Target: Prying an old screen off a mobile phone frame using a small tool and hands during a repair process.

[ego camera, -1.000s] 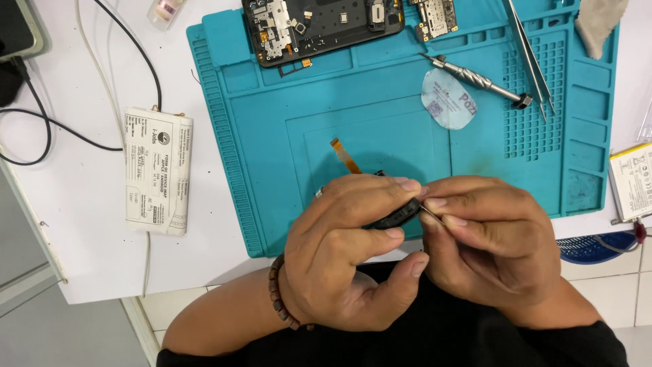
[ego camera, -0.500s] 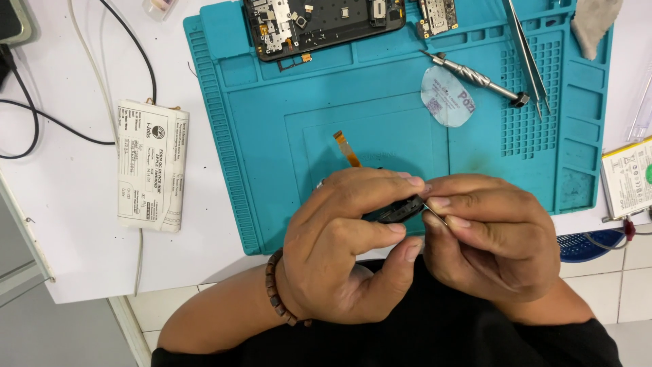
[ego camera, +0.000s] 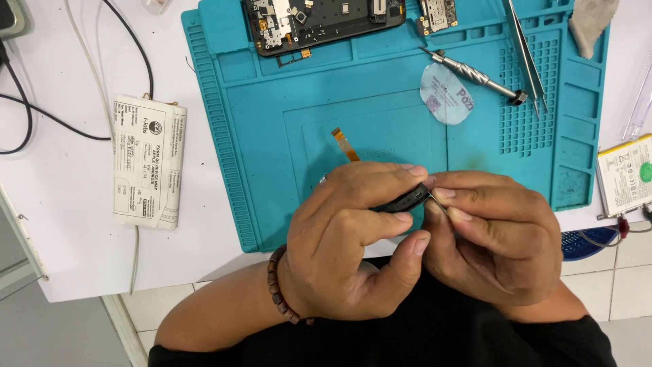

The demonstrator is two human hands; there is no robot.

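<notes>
Change: both hands stay clasped together at the near edge of the mat, as half a second ago; the orange ribbon stub above them and everything on the bench lie where they did.
Left hand point(ego camera: 350, 245): curled tight, fingers folded over a small black part point(ego camera: 405, 200), thumb tucked beneath at 5 o'clock of it; a brown bead bracelet point(ego camera: 280, 285) circles the wrist.
Right hand point(ego camera: 496, 238): closed narrow, thumb and forefinger pinched on a thin pale sliver at the black part's right end; whether it is a tool or a strip I cannot tell.
Black part: held between the two hands, tilted up toward 2 o'clock, over the front edge of the teal work mat point(ego camera: 272, 136).
Orange ribbon cable point(ego camera: 346, 143): sticks out at 11 o'clock from the left hand's knuckles; its lower end is hidden by the fingers.
Opened phone body point(ego camera: 319, 20): at 12 o'clock on the mat's far edge, boards exposed.
Screwdriver point(ego camera: 472, 76): silver, twisted grip, at 1 o'clock, lying across a round pale sticker point(ego camera: 441, 102).
Tweezers point(ego camera: 526, 54): just beside the screwdriver's tip, pointing toward the person.
White power adapter point(ego camera: 146, 160): at 9 o'clock on the white table point(ego camera: 61, 224), off the mat, with black and white cables near it.
Flat pale battery point(ego camera: 628, 173): at 3 o'clock, at the frame's edge.
</notes>
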